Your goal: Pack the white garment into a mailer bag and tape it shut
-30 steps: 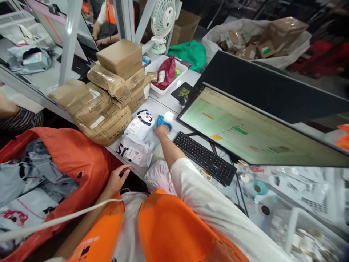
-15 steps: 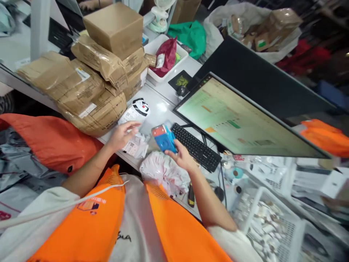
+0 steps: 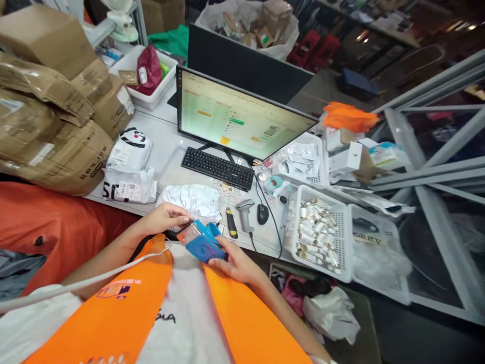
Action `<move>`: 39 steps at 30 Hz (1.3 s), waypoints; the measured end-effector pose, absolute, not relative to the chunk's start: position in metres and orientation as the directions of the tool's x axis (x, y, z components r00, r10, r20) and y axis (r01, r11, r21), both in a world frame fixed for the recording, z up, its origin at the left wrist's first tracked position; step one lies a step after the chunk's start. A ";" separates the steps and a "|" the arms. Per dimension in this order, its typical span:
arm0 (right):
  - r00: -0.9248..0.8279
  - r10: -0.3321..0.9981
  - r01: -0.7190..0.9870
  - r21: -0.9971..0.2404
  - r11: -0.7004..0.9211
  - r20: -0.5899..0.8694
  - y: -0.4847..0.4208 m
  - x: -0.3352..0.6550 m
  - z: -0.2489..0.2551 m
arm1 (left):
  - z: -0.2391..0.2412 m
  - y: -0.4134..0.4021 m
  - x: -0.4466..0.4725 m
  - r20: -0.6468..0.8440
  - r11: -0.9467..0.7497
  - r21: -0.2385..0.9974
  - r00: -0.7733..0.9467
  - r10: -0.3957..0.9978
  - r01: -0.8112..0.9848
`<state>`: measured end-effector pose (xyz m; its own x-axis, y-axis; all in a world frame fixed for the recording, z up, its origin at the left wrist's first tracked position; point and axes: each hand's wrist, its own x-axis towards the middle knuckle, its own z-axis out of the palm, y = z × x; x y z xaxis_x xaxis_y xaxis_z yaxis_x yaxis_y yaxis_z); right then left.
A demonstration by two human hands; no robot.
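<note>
In front of my vest, my right hand (image 3: 235,260) is wrapped around the back of a blue tape dispenser (image 3: 204,246) with a reddish front plate. My left hand (image 3: 168,218) is at the dispenser's front edge, thumb and forefinger pressed together; what is between them is too small to make out. Just beyond the hands lies a white plastic-wrapped parcel (image 3: 189,198). To its left are a white bagged parcel (image 3: 131,186) with a label and another white parcel (image 3: 131,149) with black markings.
Cardboard boxes (image 3: 49,151) are piled at the left. A monitor (image 3: 242,119) and keyboard (image 3: 217,168) stand beyond the parcel. On the right lie a yellow-black cutter (image 3: 231,223), a barcode scanner (image 3: 245,215), a mouse (image 3: 262,214) and a white basket (image 3: 346,242) of small rolls.
The view has swung right. My right hand has brought the tape dispenser closer to my body. My left hand has come from over the parcels to the dispenser's front, its fingers closing.
</note>
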<state>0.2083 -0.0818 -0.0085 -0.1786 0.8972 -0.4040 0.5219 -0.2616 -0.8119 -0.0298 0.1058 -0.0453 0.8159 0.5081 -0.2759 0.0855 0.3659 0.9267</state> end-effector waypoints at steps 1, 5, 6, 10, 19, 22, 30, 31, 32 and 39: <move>-0.172 0.898 0.525 -0.809 -0.264 -0.405 -0.090 0.211 -0.009 | -0.045 0.097 -0.025 -0.295 0.375 0.922 0.800 0.522 0.095; -0.129 0.913 0.574 -0.780 -0.249 -0.387 -0.105 0.219 -0.011 | -0.042 0.067 -0.007 -0.329 0.351 0.929 0.692 0.642 0.116; -0.092 0.920 0.598 -0.760 -0.254 -0.381 -0.105 0.219 -0.011 | -0.041 0.061 -0.003 -0.323 0.328 0.937 0.658 0.680 0.121; 0.074 0.932 0.681 -0.664 -0.307 -0.355 -0.099 0.218 -0.009 | -0.036 0.049 0.009 -0.324 0.332 0.939 0.536 0.780 0.085; 0.145 0.934 0.744 -0.586 -0.320 -0.326 -0.104 0.251 0.003 | -0.002 0.111 -0.057 -0.109 0.113 0.991 0.051 0.993 -0.071; 0.219 0.913 0.802 -0.469 -0.370 -0.345 -0.099 0.260 -0.004 | 0.027 0.104 -0.071 -0.037 0.038 0.999 0.104 0.994 -0.010; 0.350 0.871 0.847 -0.281 -0.451 -0.345 0.010 0.209 -0.033 | 0.049 0.018 0.005 0.094 -0.297 0.909 0.552 0.828 0.292; 0.338 0.874 0.847 -0.293 -0.444 -0.348 0.031 0.198 -0.037 | 0.050 0.010 0.011 0.107 -0.319 0.898 0.553 0.826 0.302; 0.325 0.878 0.849 -0.301 -0.435 -0.352 0.052 0.187 -0.041 | 0.053 0.003 0.015 0.126 -0.329 0.902 0.559 0.820 0.279; 0.274 0.900 0.879 -0.292 -0.377 -0.339 0.171 0.151 -0.079 | 0.080 0.063 -0.026 0.133 -0.145 0.989 0.279 0.951 0.022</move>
<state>0.1513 0.1708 -0.0794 0.2735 0.9002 -0.3389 0.8791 -0.3769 -0.2917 -0.0262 0.0634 0.0804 0.2787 0.9511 0.1332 0.0224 -0.1451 0.9892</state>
